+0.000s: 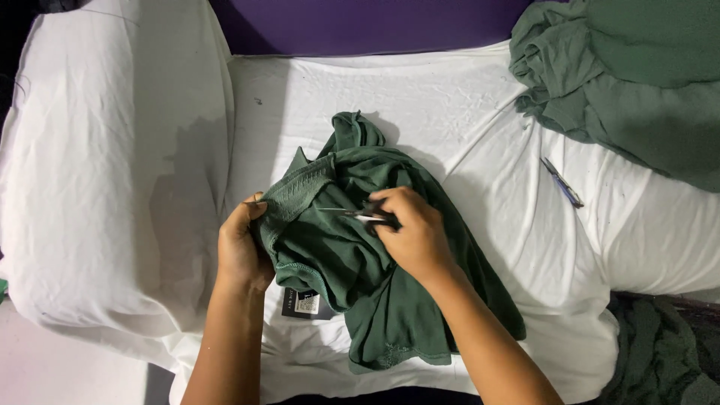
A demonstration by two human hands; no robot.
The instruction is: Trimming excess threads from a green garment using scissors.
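Green garment [375, 270] lies bunched at centre of a white sheet [450, 97], w/ both hands on it. Left hand [241, 247] sits at the garment's left edge, fingers curled & pinching the ribbed hem so it stands up a bit. Right hand [411, 229] rests on top of the garment near its middle, fingers closed round the dark handles of scissors [356, 215]; blades point left toward the ribbed edge & lie flat against the fabric, can't tell if blades are apart or together. A dark tag [306, 304] w/ a pale label pokes out from under the garment's lower left, just beside the left wrist. To the right, well apart from the hands, a pen [562, 182] lies on the sheet at a slant. Top right, a pile of green cloth [630, 75] overlaps the sheet's corner. Bottom right, more dark cloth [660, 352] sits off the sheet's edge. Left side, a white cushion [105, 150] bulges beside the sheet, shadow falling on it. Purple strip [360, 22] runs along the top behind the sheet.
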